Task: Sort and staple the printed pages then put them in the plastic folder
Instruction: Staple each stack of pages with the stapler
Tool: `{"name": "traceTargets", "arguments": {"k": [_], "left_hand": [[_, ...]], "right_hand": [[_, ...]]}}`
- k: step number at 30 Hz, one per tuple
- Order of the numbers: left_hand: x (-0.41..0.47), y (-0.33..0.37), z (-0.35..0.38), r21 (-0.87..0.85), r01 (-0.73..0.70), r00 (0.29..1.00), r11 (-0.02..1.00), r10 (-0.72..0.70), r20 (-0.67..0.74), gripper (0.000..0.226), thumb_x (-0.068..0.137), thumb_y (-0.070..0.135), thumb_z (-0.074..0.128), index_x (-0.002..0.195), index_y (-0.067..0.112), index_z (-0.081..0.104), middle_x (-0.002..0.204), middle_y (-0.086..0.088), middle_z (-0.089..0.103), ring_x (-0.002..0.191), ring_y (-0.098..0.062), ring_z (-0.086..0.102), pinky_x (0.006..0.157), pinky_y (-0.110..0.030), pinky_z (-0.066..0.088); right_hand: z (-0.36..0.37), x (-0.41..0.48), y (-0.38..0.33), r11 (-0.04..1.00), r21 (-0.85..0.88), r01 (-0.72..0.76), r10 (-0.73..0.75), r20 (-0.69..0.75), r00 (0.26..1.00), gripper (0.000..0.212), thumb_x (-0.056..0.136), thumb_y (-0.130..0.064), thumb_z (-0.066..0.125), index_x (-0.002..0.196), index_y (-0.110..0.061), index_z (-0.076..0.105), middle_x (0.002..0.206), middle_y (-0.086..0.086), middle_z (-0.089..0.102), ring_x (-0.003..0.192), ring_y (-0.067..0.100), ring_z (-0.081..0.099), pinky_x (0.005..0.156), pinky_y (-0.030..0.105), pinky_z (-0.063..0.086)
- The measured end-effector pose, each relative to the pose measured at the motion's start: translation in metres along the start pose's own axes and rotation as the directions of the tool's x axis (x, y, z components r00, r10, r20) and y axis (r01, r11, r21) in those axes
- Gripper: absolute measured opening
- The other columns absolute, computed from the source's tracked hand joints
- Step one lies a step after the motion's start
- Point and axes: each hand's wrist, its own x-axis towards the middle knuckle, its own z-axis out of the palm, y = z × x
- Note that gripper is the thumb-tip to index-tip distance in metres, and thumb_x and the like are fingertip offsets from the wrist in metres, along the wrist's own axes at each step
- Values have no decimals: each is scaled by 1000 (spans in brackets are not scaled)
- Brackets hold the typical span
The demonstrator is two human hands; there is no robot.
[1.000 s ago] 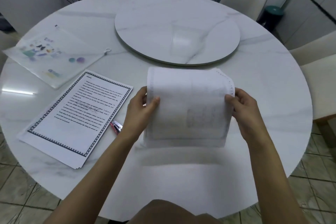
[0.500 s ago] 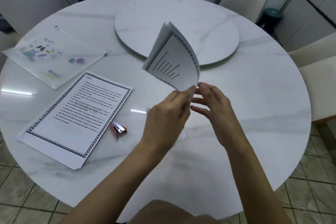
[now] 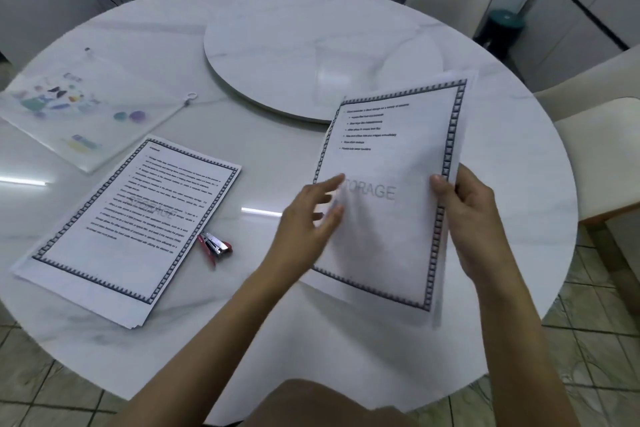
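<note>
Sorting under way: right hand (image 3: 465,218) pinches a loose page (image 3: 391,191), open left hand (image 3: 308,218) touching it; stack (image 3: 128,225), stapler (image 3: 214,246) and folder (image 3: 79,107) lie unused on the bench (image 3: 277,340).

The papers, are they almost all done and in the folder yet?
Not yet. One stack of pages lies sorted on the table. The right hand holds another page, with the left hand at its edge, so sorting continues. The stapler lies untouched beside the stack, and the plastic folder has no printed pages in it yet. Stapling and filing remain.
</note>
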Motion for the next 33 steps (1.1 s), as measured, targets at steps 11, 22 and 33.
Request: {"name": "traceTargets", "arguments": {"k": [11, 22, 33], "left_hand": [[6, -24, -12, -427, 515, 857, 743, -462, 231, 21, 96, 36, 41, 105, 26, 57, 106, 10, 65, 98, -8, 62, 76, -23, 51], [4, -9, -15, -218, -13, 963, 976, -46, -264, 7, 90, 34, 46, 88, 34, 53, 89, -11, 61, 83, -25, 56, 75, -40, 50], [-18, -47, -11, -133, 134, 972, 982, -156, -177, 32, 89, 41, 40, 112, 24, 54, 95, 20, 62, 86, 9, 56, 78, -12, 47]], "right_hand": [[-28, 9, 16, 966, 240, -95, 47, 200, 979, 32, 72, -36, 60, 100, -24, 67, 101, -8, 72, 96, 11, 68, 74, 22, 54], [18, -2, 41, 970, 230, 78, -38, -176, 984, 18, 98, -15, 42, 100, -25, 56, 89, -22, 67, 89, -2, 61, 81, 19, 50], [40, -22, 75, 988, 116, -102, 115, -117, 986, 15, 96, -26, 45, 101, -26, 59, 102, -13, 66, 93, -1, 63, 87, 26, 51]]}}
